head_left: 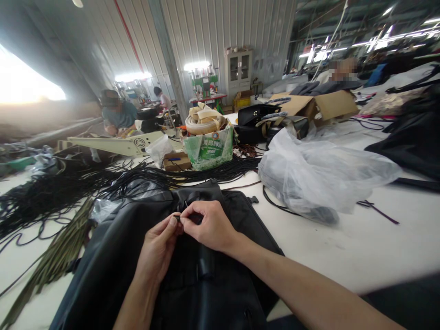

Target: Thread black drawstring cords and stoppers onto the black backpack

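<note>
A black bag (127, 247) lies on the white table right in front of me, with a strap and a small buckle (253, 200) at its far right edge. Over its upper part, my left hand (161, 243) pinches a small black piece (178, 218) between thumb and fingers. My right hand (209, 224) meets it there, thumb and forefinger closed on the same piece. The fingertips hide most of this piece, so its exact kind cannot be told. Both hands stay close above the bag's surface.
Black cords (41, 192) and olive straps (58, 256) spread over the left side. Beyond the bag stands a green box (209, 149) holding rolled webbing (202, 121). A clear plastic bag (319, 169) sits right on the white table (360, 247). Other people work farther back.
</note>
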Motion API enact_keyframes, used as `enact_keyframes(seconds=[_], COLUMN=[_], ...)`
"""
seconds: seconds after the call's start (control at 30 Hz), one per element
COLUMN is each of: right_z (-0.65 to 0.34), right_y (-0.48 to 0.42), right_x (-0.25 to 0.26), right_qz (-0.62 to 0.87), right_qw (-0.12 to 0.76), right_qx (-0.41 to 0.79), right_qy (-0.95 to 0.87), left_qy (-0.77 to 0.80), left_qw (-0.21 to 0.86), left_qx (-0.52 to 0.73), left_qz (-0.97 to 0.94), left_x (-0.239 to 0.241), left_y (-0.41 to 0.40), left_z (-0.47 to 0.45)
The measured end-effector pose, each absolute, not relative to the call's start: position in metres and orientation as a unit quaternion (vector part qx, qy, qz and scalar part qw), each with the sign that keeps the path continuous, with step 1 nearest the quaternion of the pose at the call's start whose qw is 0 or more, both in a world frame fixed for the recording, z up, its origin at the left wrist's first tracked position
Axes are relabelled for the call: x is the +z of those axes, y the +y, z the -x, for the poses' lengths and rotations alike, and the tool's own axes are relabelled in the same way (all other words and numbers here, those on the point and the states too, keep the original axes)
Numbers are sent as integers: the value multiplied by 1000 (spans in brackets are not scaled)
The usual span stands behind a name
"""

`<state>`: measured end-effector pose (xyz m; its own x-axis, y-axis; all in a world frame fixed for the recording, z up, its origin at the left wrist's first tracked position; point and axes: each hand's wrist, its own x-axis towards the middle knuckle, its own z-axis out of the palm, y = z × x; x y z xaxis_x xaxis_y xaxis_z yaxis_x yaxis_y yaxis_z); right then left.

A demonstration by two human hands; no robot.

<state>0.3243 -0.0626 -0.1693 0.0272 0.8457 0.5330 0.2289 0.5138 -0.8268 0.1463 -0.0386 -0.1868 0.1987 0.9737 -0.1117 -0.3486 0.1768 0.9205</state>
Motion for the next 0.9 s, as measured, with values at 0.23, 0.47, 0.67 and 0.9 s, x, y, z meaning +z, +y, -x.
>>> enact_keyframes(seconds=[0.23,0.47,0.67,0.9], right_z=[-321,-324,-325,-325], right_y=[-58,-58,-61,-63], right_x=[-179,-177,-172,-168], right_qz=[416,382,386,366], right_qw=[581,589,582,586], right_qx=[191,187,218,216], right_qy=[-673,-687,-682,-690], left_qy=[391,358,340,332], left_qw=[656,693,726,731], left_qx=[497,493,488,488], left_qz=[-412,-384,-346,-342], left_x=[-193,-191,-192,-192], left_y=[-36,-36,-34,-33], left_z=[-149,-144,-140,-140])
